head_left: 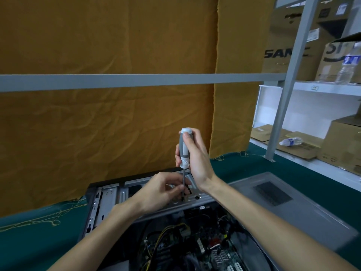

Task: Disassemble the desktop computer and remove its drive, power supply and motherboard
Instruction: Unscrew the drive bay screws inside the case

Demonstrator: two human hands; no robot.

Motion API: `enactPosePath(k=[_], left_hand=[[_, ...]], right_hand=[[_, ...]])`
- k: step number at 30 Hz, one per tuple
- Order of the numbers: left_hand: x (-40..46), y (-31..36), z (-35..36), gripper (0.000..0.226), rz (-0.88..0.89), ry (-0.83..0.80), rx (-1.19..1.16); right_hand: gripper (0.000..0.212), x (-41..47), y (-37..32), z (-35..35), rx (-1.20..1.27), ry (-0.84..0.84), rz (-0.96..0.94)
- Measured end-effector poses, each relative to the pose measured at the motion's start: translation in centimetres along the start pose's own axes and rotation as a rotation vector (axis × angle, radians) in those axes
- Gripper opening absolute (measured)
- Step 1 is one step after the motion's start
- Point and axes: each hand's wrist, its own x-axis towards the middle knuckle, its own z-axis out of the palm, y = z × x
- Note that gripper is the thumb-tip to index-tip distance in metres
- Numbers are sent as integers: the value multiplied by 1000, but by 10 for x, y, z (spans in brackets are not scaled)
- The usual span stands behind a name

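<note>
Open desktop computer [175,227] lying on the green surface [29,247], motherboard [220,255] and cables exposed nearest, left hand [162,189] pinching the shaft low over the metal drive bracket [193,198], right hand [195,155] wrapped around the upright screwdriver [184,147] handle, removed side panel [289,204] right, orange cloth [107,118] behind.

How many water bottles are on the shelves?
2. One water bottle stands upright on the upper shelf at the far right; another bottle lies on its side on flat cardboard on the lower shelf. Boxes may hide more.
</note>
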Motion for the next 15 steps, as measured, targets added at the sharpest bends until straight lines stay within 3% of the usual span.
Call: enactPosePath(k=[15], left_hand=[[-1, -2, -2, 21, -13, 2, 13]], right_hand=[[13, -1, -4, 3, -87, -17, -36]])
